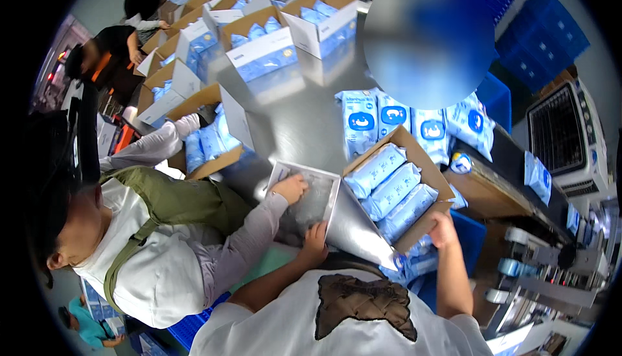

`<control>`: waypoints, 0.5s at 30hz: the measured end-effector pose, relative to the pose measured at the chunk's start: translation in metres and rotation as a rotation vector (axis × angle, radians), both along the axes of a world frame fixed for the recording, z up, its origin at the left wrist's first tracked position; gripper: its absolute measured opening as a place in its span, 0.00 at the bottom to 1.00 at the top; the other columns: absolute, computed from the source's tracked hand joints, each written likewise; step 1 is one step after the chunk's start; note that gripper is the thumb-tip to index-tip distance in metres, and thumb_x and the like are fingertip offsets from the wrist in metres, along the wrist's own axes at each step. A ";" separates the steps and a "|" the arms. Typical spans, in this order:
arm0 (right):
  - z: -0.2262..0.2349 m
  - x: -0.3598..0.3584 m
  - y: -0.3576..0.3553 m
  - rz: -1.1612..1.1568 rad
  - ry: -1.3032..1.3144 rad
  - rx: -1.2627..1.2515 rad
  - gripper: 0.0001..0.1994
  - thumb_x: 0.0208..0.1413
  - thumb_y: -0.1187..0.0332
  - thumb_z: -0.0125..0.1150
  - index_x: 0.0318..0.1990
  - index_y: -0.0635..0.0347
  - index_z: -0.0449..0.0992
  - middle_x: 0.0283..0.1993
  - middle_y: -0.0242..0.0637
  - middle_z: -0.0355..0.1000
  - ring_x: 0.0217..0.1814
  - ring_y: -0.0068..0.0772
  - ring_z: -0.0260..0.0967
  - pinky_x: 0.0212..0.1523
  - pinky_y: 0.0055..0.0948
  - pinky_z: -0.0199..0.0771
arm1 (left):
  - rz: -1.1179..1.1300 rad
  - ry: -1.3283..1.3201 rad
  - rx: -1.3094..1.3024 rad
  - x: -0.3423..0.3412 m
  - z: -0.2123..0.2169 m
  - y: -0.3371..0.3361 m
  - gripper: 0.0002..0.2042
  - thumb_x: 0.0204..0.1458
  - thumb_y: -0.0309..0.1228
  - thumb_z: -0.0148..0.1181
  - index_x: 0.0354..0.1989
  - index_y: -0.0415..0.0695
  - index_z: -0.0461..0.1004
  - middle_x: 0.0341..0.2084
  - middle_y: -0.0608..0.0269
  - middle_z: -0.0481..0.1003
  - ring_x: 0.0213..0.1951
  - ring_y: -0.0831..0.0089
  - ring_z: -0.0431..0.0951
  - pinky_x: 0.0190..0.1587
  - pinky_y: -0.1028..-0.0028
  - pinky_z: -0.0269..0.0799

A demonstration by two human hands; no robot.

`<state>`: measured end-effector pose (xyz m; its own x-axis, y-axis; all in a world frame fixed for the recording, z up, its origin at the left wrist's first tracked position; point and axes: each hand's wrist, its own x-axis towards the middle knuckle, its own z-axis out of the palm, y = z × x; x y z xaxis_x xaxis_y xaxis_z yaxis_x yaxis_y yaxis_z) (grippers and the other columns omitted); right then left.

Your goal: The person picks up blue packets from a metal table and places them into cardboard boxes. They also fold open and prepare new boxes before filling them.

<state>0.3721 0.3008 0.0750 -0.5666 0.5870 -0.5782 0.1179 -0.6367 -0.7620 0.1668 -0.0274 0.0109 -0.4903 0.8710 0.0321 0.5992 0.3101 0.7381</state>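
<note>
A long steel table (291, 106) is shown, lined with opened cartons of blue packs (259, 45). A cardboard box (414, 187), filled with three pale blue packs (392, 191), is seen at the table's near edge. Its lower corner is gripped by the right hand (442, 226). A metal tray (308, 197) beside the box is held at its near rim by the left hand (315, 239), fingers curled. A co-worker's hand (289, 187) rests on the tray.

A single head-worn fisheye camera looks steeply down from close above the steel table (304, 116), facing forward; straight edges bend near the dark circular rim.
</note>
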 end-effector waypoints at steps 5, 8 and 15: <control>-0.003 -0.107 0.062 0.146 -0.197 -0.036 0.21 0.41 0.71 0.53 0.47 0.46 0.61 0.38 0.33 0.64 0.34 0.35 0.65 0.30 0.41 0.71 | 0.122 -0.142 -0.028 -0.002 0.006 -0.015 0.32 0.38 0.15 0.46 0.58 0.33 0.52 0.54 0.39 0.55 0.57 0.40 0.55 0.58 0.52 0.51; -0.037 -0.207 0.080 0.342 -0.165 -0.090 0.23 0.41 0.70 0.54 0.48 0.46 0.60 0.39 0.32 0.61 0.40 0.38 0.61 0.33 0.48 0.71 | 0.159 -0.281 0.027 0.012 -0.041 -0.039 0.30 0.42 0.15 0.43 0.60 0.37 0.53 0.54 0.37 0.56 0.56 0.39 0.55 0.58 0.56 0.53; -0.026 -0.443 -0.086 0.297 0.336 -0.368 0.39 0.47 0.61 0.65 0.65 0.47 0.48 0.67 0.45 0.43 0.69 0.53 0.41 0.54 0.50 0.68 | 0.087 -0.166 -0.081 -0.029 -0.013 -0.033 0.22 0.47 0.22 0.44 0.54 0.36 0.61 0.50 0.43 0.63 0.53 0.50 0.62 0.53 0.61 0.60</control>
